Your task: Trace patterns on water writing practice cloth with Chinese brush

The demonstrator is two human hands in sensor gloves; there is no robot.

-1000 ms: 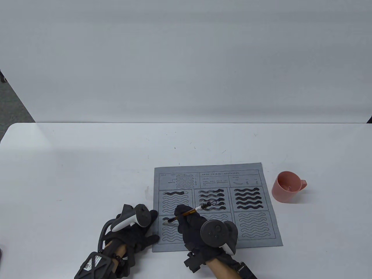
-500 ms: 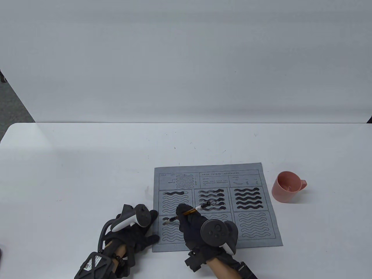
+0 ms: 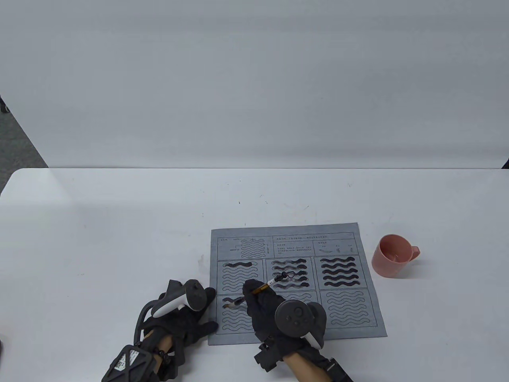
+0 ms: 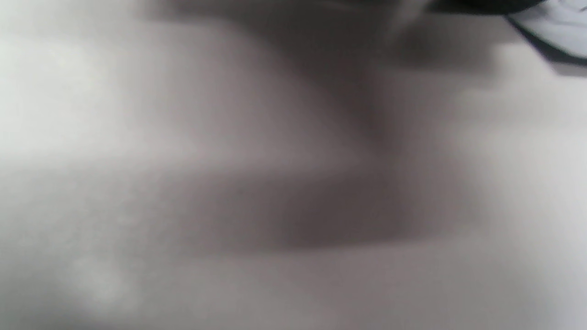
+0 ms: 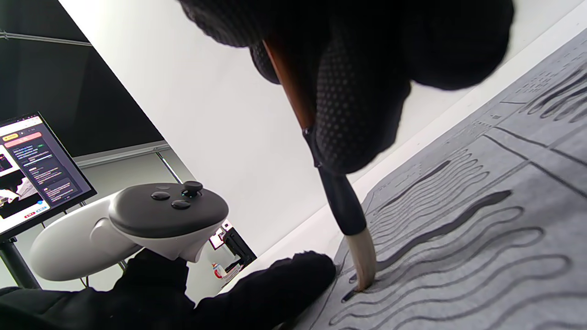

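The grey practice cloth (image 3: 350,318) lies on the table's near right, printed with panels of wavy lines; several in the upper panels are dark with water. My right hand (image 3: 251,293) grips the brush (image 3: 265,285) by its brown shaft. In the right wrist view my right hand (image 5: 348,96) holds the brush (image 5: 337,197) steeply, its pale tip touching the cloth (image 5: 504,284) at the left end of the lower-left panel, beside a dark traced wave. My left hand (image 3: 204,312) rests open on the table with its fingertips (image 5: 293,275) at the cloth's left edge. The left wrist view is only blur.
A pink cup (image 3: 393,255) stands just right of the cloth, handle pointing right. The white table (image 3: 119,238) stretches to the left and back, ending at a white wall. A lit monitor (image 5: 32,160) shows far off in the right wrist view.
My right hand has shifted slightly, and the brush stands a little steeper, with its tip still at the left of the lower-left panel. My left hand has not moved.
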